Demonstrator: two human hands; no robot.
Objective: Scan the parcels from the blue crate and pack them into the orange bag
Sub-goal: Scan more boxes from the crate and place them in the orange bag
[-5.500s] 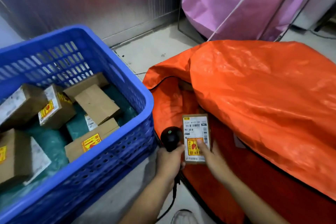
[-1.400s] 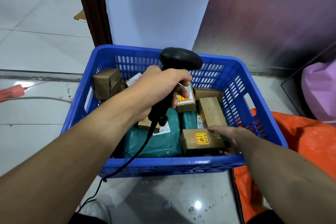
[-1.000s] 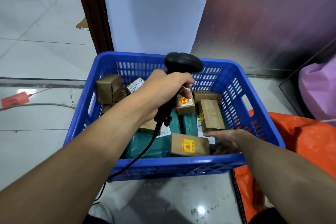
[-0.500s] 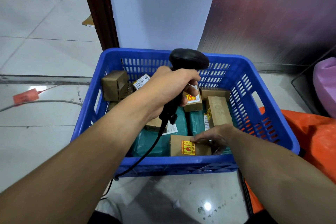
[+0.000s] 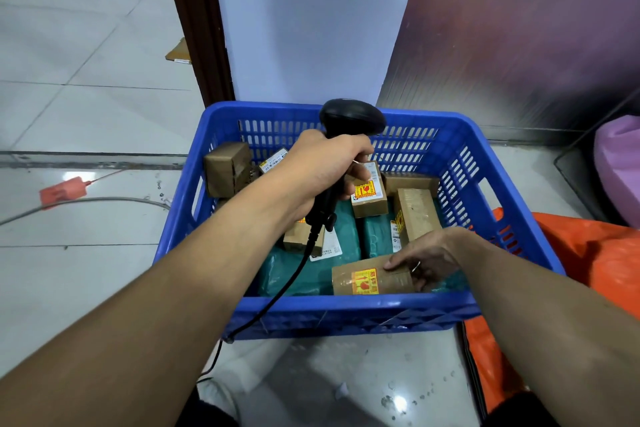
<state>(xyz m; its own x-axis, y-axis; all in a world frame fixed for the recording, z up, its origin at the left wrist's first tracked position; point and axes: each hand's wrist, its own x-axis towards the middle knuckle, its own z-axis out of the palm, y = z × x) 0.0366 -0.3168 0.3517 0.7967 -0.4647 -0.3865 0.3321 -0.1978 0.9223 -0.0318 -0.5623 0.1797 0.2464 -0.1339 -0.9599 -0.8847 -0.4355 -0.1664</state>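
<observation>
The right hand [image 5: 427, 258] grips the right end of the brown cardboard parcel [image 5: 367, 279], which lies crosswise against the blue plastic crate's [image 5: 346, 305] near wall; the left hand [image 5: 323, 170] clutches the black handheld scanner [image 5: 351, 116] above it.

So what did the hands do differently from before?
The right hand moved from over the orange bag into the blue plastic crate and now grips a brown cardboard parcel with a yellow-and-red sticker by the near wall. The left hand still holds the black handheld scanner, now above the crate.
</observation>
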